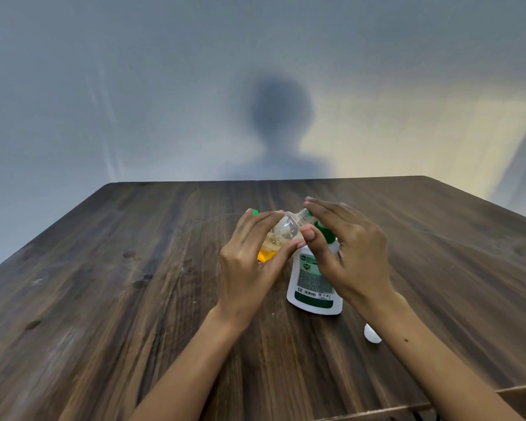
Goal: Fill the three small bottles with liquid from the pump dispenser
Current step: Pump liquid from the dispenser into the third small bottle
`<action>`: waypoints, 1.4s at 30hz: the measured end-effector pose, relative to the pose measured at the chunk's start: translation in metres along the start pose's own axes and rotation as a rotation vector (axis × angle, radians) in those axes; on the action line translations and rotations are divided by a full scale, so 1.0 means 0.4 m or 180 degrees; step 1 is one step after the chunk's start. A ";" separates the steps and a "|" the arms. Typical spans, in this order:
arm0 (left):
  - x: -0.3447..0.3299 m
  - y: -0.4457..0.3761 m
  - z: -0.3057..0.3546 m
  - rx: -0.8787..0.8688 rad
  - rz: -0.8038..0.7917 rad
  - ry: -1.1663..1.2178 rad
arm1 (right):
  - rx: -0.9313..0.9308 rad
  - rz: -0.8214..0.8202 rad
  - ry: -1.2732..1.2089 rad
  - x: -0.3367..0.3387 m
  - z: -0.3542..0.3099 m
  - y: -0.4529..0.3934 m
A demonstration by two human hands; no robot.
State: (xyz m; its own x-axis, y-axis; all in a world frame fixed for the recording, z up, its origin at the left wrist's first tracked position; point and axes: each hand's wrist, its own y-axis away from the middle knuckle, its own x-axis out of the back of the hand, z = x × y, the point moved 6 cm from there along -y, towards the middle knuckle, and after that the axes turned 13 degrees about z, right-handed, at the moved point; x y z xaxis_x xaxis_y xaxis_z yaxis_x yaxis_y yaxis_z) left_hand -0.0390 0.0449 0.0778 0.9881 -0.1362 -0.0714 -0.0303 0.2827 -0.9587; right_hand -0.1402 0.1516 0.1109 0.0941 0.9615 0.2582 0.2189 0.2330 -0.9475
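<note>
I've got the bottle [281, 235] tilted in my left hand [249, 262], fingers and thumb wrapped round its body, amber liquid pooled at the low end, its neck pointing up and right toward the spout. My right hand [346, 247] lies over the green pump head of the dispenser [313, 284], fingers straight and spread, pressing rather than gripping. The bottle's mouth sits right at the nozzle, but my right fingers cover the join, so I can't tell if they line up. One green bit [255, 212] peeks past my left fingertips; something white [372, 333] lies on the table [104, 299] beside my right wrist, half hidden. The other bottles aren't in sight.
</note>
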 end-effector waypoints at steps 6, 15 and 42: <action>-0.001 0.000 -0.008 0.0058 0.0044 0.0005 | 0.0142 -0.0069 -0.0015 0.009 -0.013 -0.014; -0.003 0.002 -0.007 0.0010 0.0037 -0.0004 | 0.0033 -0.0006 -0.0099 0.013 -0.016 -0.019; -0.005 0.003 -0.008 0.0031 -0.0006 0.0008 | -0.0083 -0.0098 0.0042 0.007 -0.010 -0.006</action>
State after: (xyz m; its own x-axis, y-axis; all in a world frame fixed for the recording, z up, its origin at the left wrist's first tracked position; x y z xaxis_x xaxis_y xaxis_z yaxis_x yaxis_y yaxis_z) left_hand -0.0416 0.0426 0.0759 0.9878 -0.1390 -0.0703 -0.0270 0.2918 -0.9561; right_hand -0.1368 0.1530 0.1146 0.0997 0.9519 0.2897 0.2470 0.2583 -0.9339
